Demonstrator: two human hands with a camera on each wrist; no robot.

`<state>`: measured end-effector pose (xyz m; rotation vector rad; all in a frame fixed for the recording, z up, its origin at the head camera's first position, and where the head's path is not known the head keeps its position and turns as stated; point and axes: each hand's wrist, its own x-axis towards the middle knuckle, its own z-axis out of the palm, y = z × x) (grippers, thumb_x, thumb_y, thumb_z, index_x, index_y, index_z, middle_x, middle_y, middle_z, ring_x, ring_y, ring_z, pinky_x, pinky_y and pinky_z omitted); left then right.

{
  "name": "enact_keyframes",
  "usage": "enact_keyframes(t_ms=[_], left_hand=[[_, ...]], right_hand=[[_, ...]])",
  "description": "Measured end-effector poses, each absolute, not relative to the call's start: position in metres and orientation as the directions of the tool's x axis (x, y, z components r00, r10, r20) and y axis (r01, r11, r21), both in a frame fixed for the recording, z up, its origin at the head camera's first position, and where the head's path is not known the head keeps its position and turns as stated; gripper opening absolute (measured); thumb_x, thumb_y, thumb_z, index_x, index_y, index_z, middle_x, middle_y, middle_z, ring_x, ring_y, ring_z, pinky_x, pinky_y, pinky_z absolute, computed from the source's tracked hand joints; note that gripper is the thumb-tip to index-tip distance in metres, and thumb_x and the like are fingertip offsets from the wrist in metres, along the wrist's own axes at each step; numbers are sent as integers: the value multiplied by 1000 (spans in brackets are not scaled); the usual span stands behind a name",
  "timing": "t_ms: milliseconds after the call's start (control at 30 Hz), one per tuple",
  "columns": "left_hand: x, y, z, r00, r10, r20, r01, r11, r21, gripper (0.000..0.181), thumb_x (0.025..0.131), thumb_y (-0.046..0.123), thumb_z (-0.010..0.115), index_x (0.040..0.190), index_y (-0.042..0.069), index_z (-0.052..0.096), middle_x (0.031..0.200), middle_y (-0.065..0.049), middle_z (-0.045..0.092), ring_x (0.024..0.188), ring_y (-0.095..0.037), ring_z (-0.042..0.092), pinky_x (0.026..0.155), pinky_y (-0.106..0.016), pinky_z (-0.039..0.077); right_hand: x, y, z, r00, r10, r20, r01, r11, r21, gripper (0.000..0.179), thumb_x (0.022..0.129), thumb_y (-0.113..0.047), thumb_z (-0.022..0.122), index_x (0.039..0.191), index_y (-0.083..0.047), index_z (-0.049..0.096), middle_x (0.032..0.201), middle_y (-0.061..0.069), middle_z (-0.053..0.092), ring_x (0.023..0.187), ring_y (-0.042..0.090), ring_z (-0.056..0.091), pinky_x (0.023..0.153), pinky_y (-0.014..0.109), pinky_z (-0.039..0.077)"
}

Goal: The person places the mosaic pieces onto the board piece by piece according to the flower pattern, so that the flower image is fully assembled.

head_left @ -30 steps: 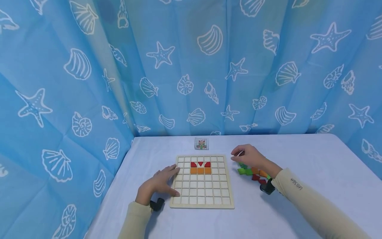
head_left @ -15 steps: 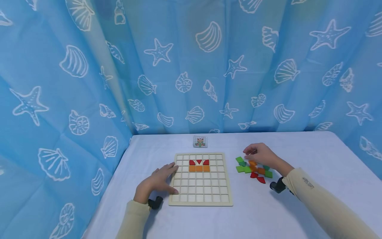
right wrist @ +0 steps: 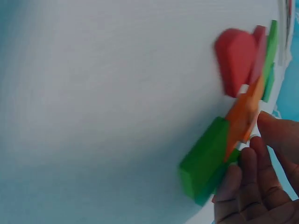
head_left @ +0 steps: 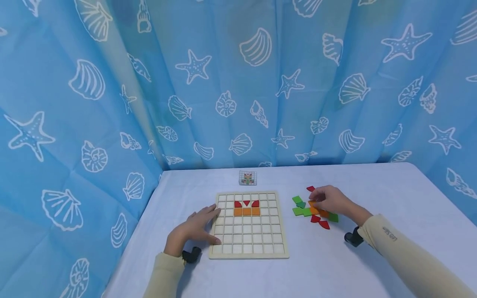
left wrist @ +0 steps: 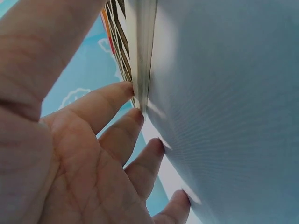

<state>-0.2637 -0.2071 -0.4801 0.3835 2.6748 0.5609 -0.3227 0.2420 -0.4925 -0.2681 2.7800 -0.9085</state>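
Note:
My left hand [head_left: 197,227] lies along the left side of a pale grid board [head_left: 286,248], fingers spread and nearly straight. Its fingertips [left wrist: 135,114] meet the board's edge, and the thumb reaches over the lower left corner. Set in the grid are three red pieces [head_left: 237,204] above a row of three orange squares [head_left: 246,211]. Right of the board, my right hand [head_left: 331,199] hovers low over a pile of flat coloured blocks. Thumb and fingers are bent and apart, tips right at an orange block [right wrist: 238,119]. The hand hides part of the pile.
Around the right hand lie green blocks [head_left: 298,211], red blocks [head_left: 324,224] and a lone red block [head_left: 310,188] behind the fingers. A small pattern card [head_left: 247,178] lies beyond the board. A blue shell-print curtain [head_left: 223,136] hangs behind the white table [head_left: 305,269].
My right hand has moved right, back over the pile, and lowered its fingers to the orange blocks. A red block now shows behind it. The left hand stays at the board's edge.

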Motion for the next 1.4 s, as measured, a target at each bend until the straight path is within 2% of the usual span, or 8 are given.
enact_keyframes(t_ms=[233, 533, 733, 933, 1267, 1400], left_hand=[[-263, -209, -481, -894, 334, -297, 188, 884, 429, 103, 71, 45, 87, 155, 18, 34, 165, -6, 24, 153, -30, 19, 123, -59, 13], [-264, -208, -483, -894, 333, -301, 189, 888, 419, 103, 71, 46, 87, 155, 19, 33, 165, -4, 23, 153, -29, 18, 123, -58, 13], [-263, -208, -481, -891, 333, -309, 185, 887, 422, 104, 71, 48, 86, 156, 19, 33, 165, -4, 22, 154, -29, 17, 123, -59, 12], [-262, -207, -481, -888, 334, -315, 187, 889, 417, 106, 71, 48, 86, 156, 19, 31, 166, -5, 22, 154, -30, 16, 123, -60, 12], [-263, -205, -483, -894, 324, -309, 186, 897, 400, 107, 70, 49, 86, 156, 18, 30, 166, -5, 22, 154, -31, 16, 123, -59, 13], [-264, -206, -483, -897, 315, -311, 177, 899, 401, 107, 70, 48, 87, 156, 18, 31, 166, -5, 22, 154, -31, 15, 123, -60, 12]], right_hand=[[-325, 238, -493, -963, -243, -120, -140, 825, -548, 27, 85, -9, 75, 110, -5, 70, 104, 9, 68, 95, 24, 61, 85, 41, 59], [-328, 234, -491, -971, -213, -105, -129, 845, -519, 29, 86, -14, 75, 112, -4, 69, 104, 12, 66, 93, 26, 59, 76, 35, 59], [-330, 235, -493, -973, -186, -140, -88, 851, -518, 36, 86, -17, 76, 117, -2, 67, 108, 14, 65, 97, 27, 59, 77, 36, 59], [-332, 234, -490, -969, -172, -176, -63, 863, -501, 41, 84, -15, 77, 119, 2, 65, 108, 16, 64, 92, 26, 58, 74, 33, 59], [-333, 231, -488, -974, -132, -184, -15, 848, -530, 39, 84, -15, 77, 115, -3, 57, 109, 16, 62, 89, 25, 58, 71, 31, 58], [-336, 226, -482, -982, -121, -145, -21, 834, -552, 34, 88, -12, 71, 117, -3, 56, 110, 18, 61, 93, 28, 57, 77, 36, 58]])
